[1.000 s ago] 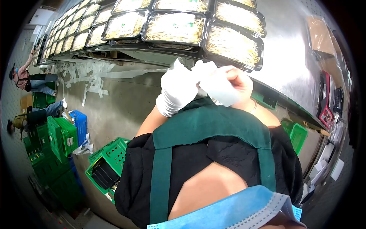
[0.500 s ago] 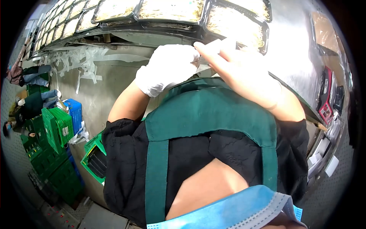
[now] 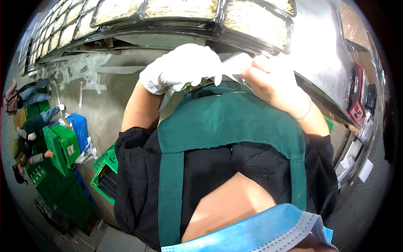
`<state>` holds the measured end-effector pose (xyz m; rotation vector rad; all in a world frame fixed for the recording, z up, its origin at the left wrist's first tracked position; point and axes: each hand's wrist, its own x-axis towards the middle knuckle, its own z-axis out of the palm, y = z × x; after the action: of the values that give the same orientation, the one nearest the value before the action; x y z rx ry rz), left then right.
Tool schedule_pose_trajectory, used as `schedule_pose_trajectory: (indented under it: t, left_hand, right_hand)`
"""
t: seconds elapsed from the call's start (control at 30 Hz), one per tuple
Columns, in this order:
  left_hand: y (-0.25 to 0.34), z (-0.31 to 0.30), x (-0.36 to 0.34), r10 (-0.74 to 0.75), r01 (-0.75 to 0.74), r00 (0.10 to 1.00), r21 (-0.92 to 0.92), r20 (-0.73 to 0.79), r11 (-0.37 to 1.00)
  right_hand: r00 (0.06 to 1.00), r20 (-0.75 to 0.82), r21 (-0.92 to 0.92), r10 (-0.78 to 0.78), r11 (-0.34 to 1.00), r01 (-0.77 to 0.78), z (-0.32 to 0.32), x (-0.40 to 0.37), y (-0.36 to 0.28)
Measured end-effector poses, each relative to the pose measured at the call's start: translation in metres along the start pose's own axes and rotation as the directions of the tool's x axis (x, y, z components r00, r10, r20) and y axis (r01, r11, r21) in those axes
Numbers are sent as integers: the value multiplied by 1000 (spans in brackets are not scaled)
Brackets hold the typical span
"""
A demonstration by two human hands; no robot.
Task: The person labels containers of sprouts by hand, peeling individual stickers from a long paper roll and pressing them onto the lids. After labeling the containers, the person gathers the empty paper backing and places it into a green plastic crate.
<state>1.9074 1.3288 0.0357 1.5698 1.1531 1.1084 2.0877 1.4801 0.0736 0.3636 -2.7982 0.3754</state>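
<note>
My left hand (image 3: 187, 65) wears a white glove, its fingers curled over and pressed together above the green apron (image 3: 231, 122). What it grips is mostly hidden; a pale strip hangs below the palm. My right hand (image 3: 273, 82) is bare and closed on a thin white piece (image 3: 236, 64), which spans the gap to the gloved fingertips. Whether this piece is a glove or paper, I cannot tell. Just beyond both hands, black trays (image 3: 256, 25) of pale, shredded food stand along the table edge.
The metal table (image 3: 321, 50) reaches to the right, with a red-and-black tool (image 3: 357, 94) beside it. White strips (image 3: 79, 69) hang at the left. Green crates (image 3: 63, 145), a blue crate (image 3: 78, 126) and other people (image 3: 33, 126) are at far left. Another green crate (image 3: 105, 174) stands near my left side.
My hands have drawn apart, showing the white piece between them. My right hand has curled its fingers and moved slightly down. The people at far left have shifted.
</note>
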Motion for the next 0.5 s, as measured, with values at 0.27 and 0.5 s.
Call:
schedule_pose_trajectory:
  t: [0.27,0.5]
  left_hand:
    - [-36,5,-10,-382,237,828,-361,-411,902]
    - [-23,28,33,-291,414,749,79,-595,907]
  right_hand:
    - [360,134,952,923,-19,-305,-19,-33,13]
    - [579,342,871,740,-481,99,38,-53,95]
